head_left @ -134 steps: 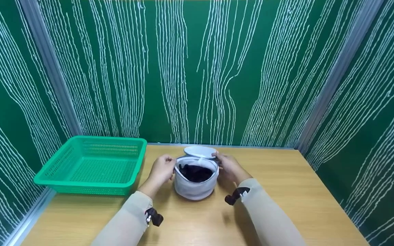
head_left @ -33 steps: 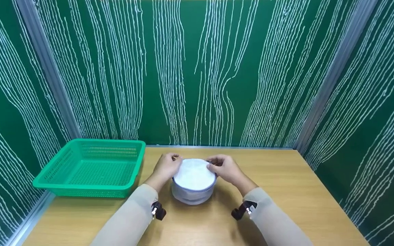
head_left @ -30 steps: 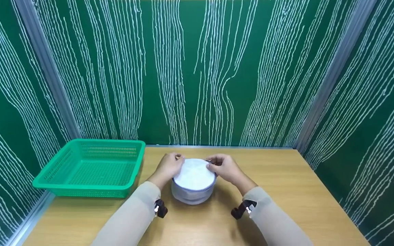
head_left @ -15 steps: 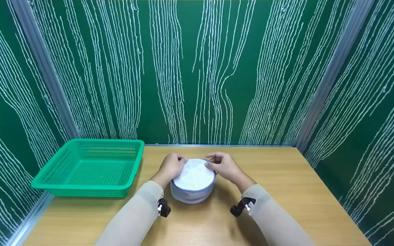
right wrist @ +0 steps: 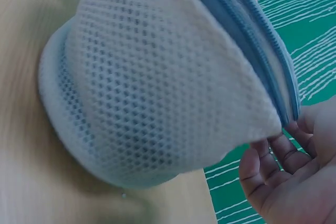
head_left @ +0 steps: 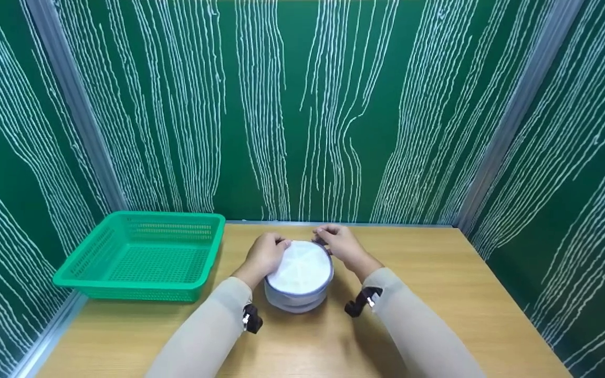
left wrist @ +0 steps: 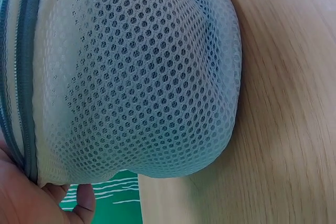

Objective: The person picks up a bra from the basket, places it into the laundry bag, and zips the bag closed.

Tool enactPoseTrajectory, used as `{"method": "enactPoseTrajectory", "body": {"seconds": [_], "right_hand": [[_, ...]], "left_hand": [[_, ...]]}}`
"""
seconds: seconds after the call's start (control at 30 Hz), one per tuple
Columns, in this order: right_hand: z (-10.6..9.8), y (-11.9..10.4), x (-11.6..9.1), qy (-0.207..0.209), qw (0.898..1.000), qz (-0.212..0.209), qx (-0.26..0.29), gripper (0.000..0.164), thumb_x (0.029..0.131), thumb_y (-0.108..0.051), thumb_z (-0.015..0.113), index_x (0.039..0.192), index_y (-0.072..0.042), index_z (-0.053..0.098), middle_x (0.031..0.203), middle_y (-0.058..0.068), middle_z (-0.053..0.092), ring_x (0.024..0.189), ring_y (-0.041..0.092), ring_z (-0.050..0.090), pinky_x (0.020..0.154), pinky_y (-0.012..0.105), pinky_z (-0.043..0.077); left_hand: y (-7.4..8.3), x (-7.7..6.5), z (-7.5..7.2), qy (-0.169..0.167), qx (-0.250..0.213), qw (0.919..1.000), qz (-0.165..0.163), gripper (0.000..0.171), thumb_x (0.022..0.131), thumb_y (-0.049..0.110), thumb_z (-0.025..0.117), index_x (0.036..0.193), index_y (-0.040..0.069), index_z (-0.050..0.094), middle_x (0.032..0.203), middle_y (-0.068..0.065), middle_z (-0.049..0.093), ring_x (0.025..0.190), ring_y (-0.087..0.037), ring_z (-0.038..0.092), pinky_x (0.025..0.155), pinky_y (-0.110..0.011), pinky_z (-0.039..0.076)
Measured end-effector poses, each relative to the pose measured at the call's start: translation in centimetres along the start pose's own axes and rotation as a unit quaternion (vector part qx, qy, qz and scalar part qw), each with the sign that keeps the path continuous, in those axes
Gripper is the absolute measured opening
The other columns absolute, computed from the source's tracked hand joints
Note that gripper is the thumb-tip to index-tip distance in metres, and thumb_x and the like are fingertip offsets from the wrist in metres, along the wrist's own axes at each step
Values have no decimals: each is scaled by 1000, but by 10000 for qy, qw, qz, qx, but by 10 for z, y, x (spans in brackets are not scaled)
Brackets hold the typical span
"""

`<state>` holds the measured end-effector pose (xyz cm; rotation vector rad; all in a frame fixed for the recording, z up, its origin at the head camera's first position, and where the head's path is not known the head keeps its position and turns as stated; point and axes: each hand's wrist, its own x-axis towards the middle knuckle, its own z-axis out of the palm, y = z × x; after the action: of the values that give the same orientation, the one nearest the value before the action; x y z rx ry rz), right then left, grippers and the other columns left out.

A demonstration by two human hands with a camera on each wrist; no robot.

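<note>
A round white mesh laundry bag (head_left: pixel 301 270) with blue zipper edging stands on the wooden table, its flat lid lying over the top. Its mesh side (left wrist: pixel 142 77) fills much of the left wrist view, with the zipper (left wrist: pixel 26 77) along the rim. My left hand (head_left: pixel 267 253) grips the rim at the back left, thumb on the lid's edge. At the back right, my right hand (head_left: pixel 343 245) pinches the zipper edge between thumb and forefinger, other fingers (right wrist: pixel 251 171) curled below. The zipper pull cannot be made out. Whatever lies inside is hidden by the lid.
A green plastic basket (head_left: pixel 139 293) with slotted walls stands on the left of the table (head_left: pixel 418 294). Green panels with white wavy lines (head_left: pixel 376 105) rise behind the table and on both sides.
The lid, raised earlier with dark contents showing, now covers the bag. My left hand has shifted right along the rim; my right hand has moved slightly back and left from the lid's edge.
</note>
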<state>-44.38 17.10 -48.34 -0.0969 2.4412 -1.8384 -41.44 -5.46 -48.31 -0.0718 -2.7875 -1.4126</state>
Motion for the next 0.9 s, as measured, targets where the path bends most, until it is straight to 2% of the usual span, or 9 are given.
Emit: {"method": "enactPoseTrajectory", "body": {"seconds": [0.1, 0.17, 0.23, 0.37, 0.43, 0.57, 0.73, 0.9], "right_hand": [[6, -5, 5, -259, 9994, -147, -159, 25, 118, -18, 60, 128, -8, 81, 129, 12, 82, 126, 25, 75, 106, 35, 62], [11, -6, 7, -495, 9983, -145, -268, 27, 118, -14, 58, 129, -9, 82, 134, 13, 81, 124, 23, 75, 105, 32, 62], [14, -6, 7, -723, 9970, -68, -265, 29, 117, -12, 56, 131, -10, 82, 139, 12, 80, 119, 19, 74, 98, 28, 63], [16, -5, 7, -1027, 9944, 116, 219, 31, 114, -7, 56, 132, -5, 81, 138, 12, 79, 106, 13, 74, 86, 23, 63], [14, -5, 8, -1171, 9920, 171, 444, 32, 113, -7, 56, 132, -2, 81, 135, 12, 80, 104, 12, 75, 86, 22, 63], [11, -4, 9, -1452, 9880, 206, 484, 34, 114, -12, 56, 137, -3, 80, 135, 11, 81, 104, 11, 76, 88, 23, 64], [9, -3, 10, -1613, 9858, 201, 432, 37, 114, -16, 56, 140, -3, 78, 137, 12, 81, 106, 13, 76, 89, 24, 63], [10, -4, 13, -1518, 9881, 47, 258, 33, 113, -17, 61, 134, -2, 81, 131, 10, 82, 101, 11, 75, 85, 22, 62]], "left_hand": [[-1, 0, 0, 31, -40, 9999, 108, 29, 119, 26, 62, 131, 6, 79, 131, -13, 79, 126, -30, 73, 115, -51, 59], [-2, 1, 0, 40, -74, 9998, 196, 29, 119, 26, 61, 132, 6, 78, 133, -14, 79, 129, -31, 73, 117, -52, 58], [-4, 2, 1, 61, -106, 9995, 278, 29, 119, 25, 61, 133, 5, 78, 133, -14, 79, 130, -32, 72, 117, -53, 58], [-8, 3, 0, 101, -32, 9993, 368, 26, 119, 26, 62, 129, 10, 78, 130, -11, 79, 127, -31, 72, 114, -53, 58], [-8, 3, 0, 75, -18, 9994, 325, 25, 119, 28, 61, 128, 12, 78, 129, -9, 78, 126, -29, 72, 113, -53, 58], [-9, 2, -2, 36, -49, 9997, 242, 26, 119, 30, 61, 131, 14, 77, 132, -9, 77, 130, -30, 71, 116, -53, 57], [-10, 2, -3, 70, -110, 9994, 305, 25, 119, 28, 61, 130, 14, 78, 133, -10, 77, 131, -31, 70, 118, -54, 57], [-11, 3, -4, 118, -193, 9992, 343, 24, 118, 27, 62, 128, 13, 78, 132, -10, 78, 129, -30, 71, 118, -53, 57]]}}
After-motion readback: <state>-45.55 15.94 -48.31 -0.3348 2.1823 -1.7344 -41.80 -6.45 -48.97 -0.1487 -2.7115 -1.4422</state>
